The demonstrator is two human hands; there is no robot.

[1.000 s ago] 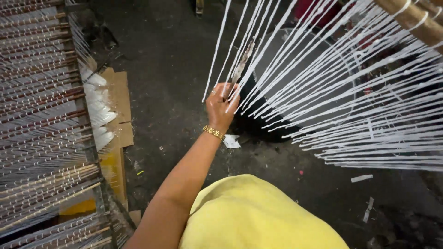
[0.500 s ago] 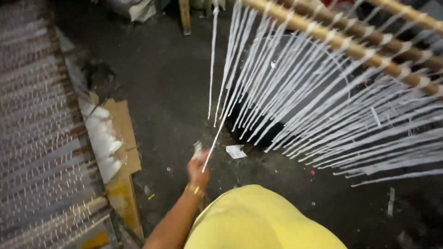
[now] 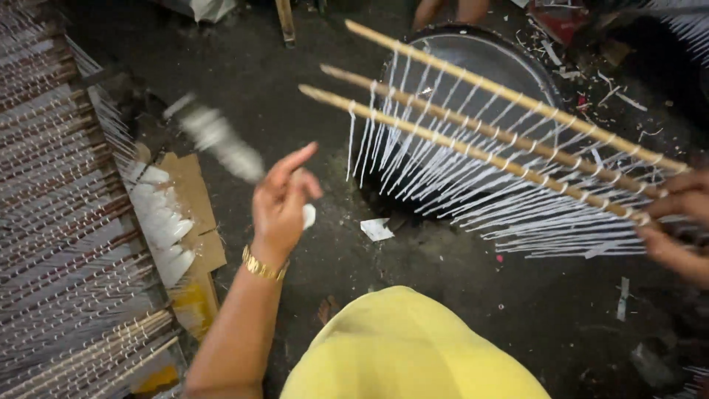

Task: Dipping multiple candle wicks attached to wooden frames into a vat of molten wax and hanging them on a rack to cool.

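While the right hand (image 3: 676, 222) grips the wooden rods (image 3: 480, 125) level so their white candles (image 3: 473, 185) hang free over the black vat (image 3: 473, 59), the left hand (image 3: 281, 207) hovers, fingers (image 3: 295, 159) loosely spread, holding nothing.

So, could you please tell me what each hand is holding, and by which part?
The right hand grips the wooden rods, hung with white strands, by their near ends. The left hand is raised with fingers spread; a blurred white piece is beside it, hold unclear.

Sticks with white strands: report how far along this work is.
Done: the rack on the left is packed with strung sticks. In hand: the right hand grips three sticks of white strands over the dark round vat; the left hand is lifted, open. Left: these three are not racked yet.
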